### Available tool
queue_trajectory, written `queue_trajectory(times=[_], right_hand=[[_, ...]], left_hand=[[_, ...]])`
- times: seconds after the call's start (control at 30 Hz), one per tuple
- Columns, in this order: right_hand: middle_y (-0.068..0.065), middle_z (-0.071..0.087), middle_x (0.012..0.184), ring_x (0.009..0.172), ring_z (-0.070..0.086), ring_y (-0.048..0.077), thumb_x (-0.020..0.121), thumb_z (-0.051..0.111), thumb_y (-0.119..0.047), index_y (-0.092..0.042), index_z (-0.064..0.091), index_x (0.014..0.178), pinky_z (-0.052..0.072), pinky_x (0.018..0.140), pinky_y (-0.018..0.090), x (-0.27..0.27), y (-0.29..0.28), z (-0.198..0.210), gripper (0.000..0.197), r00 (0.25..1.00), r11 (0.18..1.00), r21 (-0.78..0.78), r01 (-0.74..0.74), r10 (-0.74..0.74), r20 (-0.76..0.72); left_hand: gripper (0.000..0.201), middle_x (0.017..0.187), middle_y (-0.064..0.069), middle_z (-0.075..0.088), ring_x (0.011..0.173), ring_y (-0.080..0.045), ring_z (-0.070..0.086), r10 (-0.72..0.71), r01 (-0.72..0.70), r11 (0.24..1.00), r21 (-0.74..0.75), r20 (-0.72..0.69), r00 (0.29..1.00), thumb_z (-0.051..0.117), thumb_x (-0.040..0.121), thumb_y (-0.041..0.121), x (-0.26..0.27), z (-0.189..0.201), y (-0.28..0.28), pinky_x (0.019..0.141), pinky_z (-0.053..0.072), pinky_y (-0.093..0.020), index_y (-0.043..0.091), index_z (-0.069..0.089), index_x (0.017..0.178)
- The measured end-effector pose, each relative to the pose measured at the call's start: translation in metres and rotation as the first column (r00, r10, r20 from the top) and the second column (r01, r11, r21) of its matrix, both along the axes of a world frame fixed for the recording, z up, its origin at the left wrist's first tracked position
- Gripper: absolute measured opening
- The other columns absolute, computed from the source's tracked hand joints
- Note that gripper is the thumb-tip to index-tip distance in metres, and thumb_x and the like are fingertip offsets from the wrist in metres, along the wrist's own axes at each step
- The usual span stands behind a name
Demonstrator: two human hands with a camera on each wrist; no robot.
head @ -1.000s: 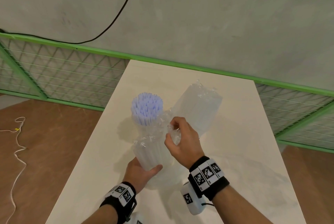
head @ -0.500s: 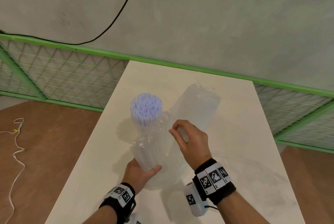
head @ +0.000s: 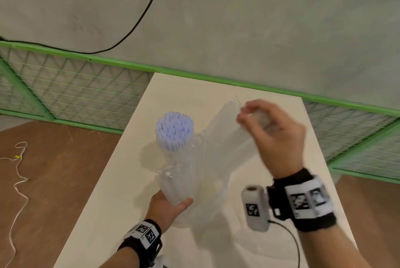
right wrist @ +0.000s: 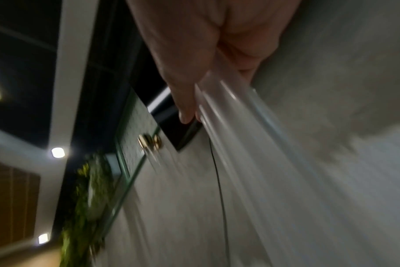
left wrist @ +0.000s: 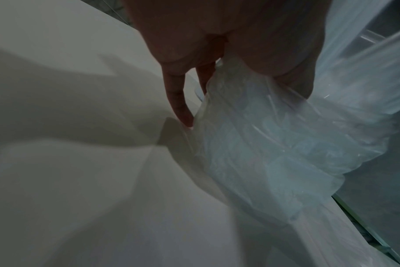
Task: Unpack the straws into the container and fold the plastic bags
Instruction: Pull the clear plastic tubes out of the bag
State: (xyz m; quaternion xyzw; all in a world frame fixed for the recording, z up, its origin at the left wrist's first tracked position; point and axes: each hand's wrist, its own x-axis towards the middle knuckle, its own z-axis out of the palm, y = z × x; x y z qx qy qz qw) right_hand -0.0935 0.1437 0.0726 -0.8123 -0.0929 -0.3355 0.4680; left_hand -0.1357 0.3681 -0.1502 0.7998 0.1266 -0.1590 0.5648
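Note:
A bundle of pale blue straws [head: 174,130] stands upright on the white table [head: 186,92], its lower half wrapped in a crumpled clear plastic bag [head: 184,176]. My left hand [head: 171,202] grips the base of that wrapped bundle; in the left wrist view my fingers [left wrist: 178,101] curl around the clear plastic [left wrist: 274,144]. A second clear bag [head: 227,140] rises at a slant to the right of the straws. My right hand [head: 245,116] pinches its top end, blurred. In the right wrist view my thumb [right wrist: 185,101] lies against the stretched plastic [right wrist: 240,140].
A green wire-mesh fence [head: 86,94] runs behind and beside the table, in front of a grey wall. A black cable [head: 138,23] hangs on the wall. A white cord [head: 19,170] lies on the brown floor at left. Bare tabletop lies to the right [head: 281,181].
My right hand rose from beside the wrapped bundle, up and to the right, to the top end of the second bag. My left hand and the straws stayed put.

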Motion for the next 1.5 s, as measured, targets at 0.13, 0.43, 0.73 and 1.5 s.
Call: queue_trajectory(times=[0.13, 0.43, 0.73, 1.5], right_hand=[[0.000, 0.072, 0.084, 0.075, 0.073, 0.026, 0.086, 0.075, -0.011, -0.002, 0.066, 0.105, 0.059, 0.075, 0.043, 0.011, -0.033, 0.069, 0.023, 0.983, 0.963, 0.265, -0.037, -0.013, 0.186], [-0.003, 0.073, 0.091, 0.080, 0.073, 0.016, 0.086, 0.074, -0.018, -0.024, 0.069, 0.100, 0.058, 0.083, 0.044, 0.069, -0.061, 0.008, 0.016, 0.982, 0.992, 0.092, -0.082, 0.096, -0.162], [-0.005, 0.046, 0.148, 0.143, 0.032, 0.021, 0.099, 0.049, -0.042, -0.026, 0.046, 0.143, 0.027, 0.116, 0.039, 0.080, -0.062, -0.073, 0.047, 0.904, 0.708, -0.642, -0.293, -0.014, -0.428], [0.002, 0.056, 0.129, 0.115, 0.053, 0.018, 0.093, 0.062, -0.036, -0.016, 0.051, 0.135, 0.046, 0.095, 0.033, 0.036, 0.027, -0.075, 0.047, 0.776, 0.535, -0.572, -0.622, 0.323, -0.541]], left_hand=[[0.046, 0.088, 0.006, 0.076, 0.083, -0.008, 0.071, 0.003, -0.003, 1.000, 0.001, -0.015, 1.000, 0.089, 0.062, 0.042, 0.000, -0.001, 0.000, 0.082, 0.058, -0.031, 0.021, 0.071, 0.098], [0.054, 0.093, 0.003, 0.075, 0.089, -0.013, 0.070, 0.029, -0.029, 0.999, -0.017, -0.028, 0.999, 0.090, 0.061, 0.039, 0.000, -0.003, 0.000, 0.084, 0.055, -0.030, 0.017, 0.069, 0.105], [0.059, 0.091, 0.004, 0.075, 0.087, -0.010, 0.071, 0.033, -0.034, 0.999, -0.015, -0.047, 0.998, 0.090, 0.058, 0.044, 0.001, -0.006, 0.002, 0.081, 0.055, -0.028, 0.016, 0.070, 0.105], [0.044, 0.085, 0.008, 0.076, 0.082, -0.003, 0.071, -0.004, 0.003, 1.000, -0.030, -0.026, 1.000, 0.090, 0.062, 0.037, -0.002, 0.002, 0.008, 0.078, 0.054, -0.023, 0.020, 0.071, 0.098]])
